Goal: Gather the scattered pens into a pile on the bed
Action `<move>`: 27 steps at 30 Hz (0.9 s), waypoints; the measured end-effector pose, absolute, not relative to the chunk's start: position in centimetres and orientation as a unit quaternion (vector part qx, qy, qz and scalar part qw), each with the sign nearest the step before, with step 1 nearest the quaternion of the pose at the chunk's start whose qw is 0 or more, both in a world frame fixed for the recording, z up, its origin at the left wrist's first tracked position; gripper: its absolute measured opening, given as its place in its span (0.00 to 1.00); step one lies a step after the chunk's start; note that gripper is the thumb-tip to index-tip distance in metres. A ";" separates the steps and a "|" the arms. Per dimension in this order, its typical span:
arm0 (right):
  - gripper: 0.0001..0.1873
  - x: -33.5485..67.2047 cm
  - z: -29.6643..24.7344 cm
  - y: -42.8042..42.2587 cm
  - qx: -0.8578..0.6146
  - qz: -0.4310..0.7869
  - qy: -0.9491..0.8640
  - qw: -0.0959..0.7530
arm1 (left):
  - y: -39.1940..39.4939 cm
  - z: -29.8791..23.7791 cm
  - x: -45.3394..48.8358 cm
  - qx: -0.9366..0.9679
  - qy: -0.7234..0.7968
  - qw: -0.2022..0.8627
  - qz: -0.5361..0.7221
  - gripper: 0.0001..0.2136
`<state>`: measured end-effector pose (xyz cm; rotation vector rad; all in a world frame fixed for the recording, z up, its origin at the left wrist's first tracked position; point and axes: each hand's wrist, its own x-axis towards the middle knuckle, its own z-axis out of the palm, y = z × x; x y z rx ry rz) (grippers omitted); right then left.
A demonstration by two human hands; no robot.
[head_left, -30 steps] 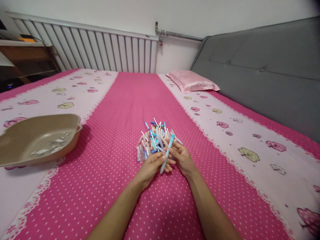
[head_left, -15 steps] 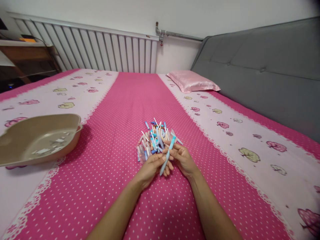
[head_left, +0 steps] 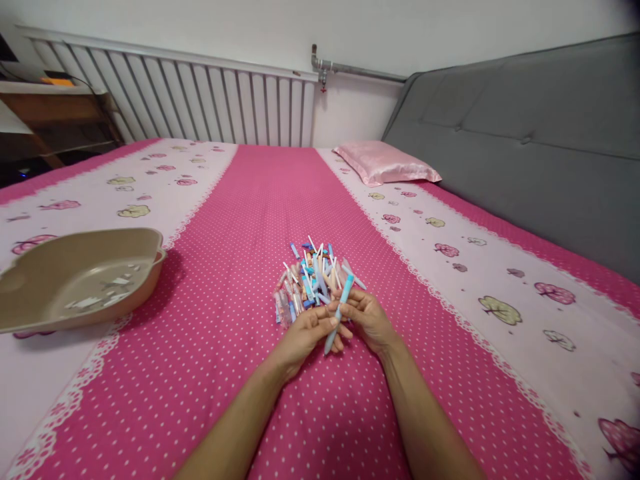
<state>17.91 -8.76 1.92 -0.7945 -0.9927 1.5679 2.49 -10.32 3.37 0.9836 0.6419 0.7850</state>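
Observation:
A slim pen with a bright blue upper end and a paler grey-blue lower barrel is held aslant between both hands. My left hand pinches its lower half between thumb and fingers. Around its middle are the closed fingers of my right hand. Just beyond the hands lies a loose pile of pen parts: clear pinkish tubes, thin white sticks, and blue, lilac and tan pieces. The hands partly cover the near side of this pile.
A beige plastic basin with small white pieces inside sits at the left on the pink dotted bedspread. Toward the back right lies a pink pillow by a grey headboard. A white radiator lines the wall.
The pen has shifted slightly down and to the right and stands a little steeper. Both hands still grip it, and the pile looks the same.

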 end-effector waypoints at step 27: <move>0.23 17.9 2.8 -8.9 -0.284 0.676 -0.370 0.570 | -10.4 3.5 2.5 0.432 0.272 0.784 0.354 0.14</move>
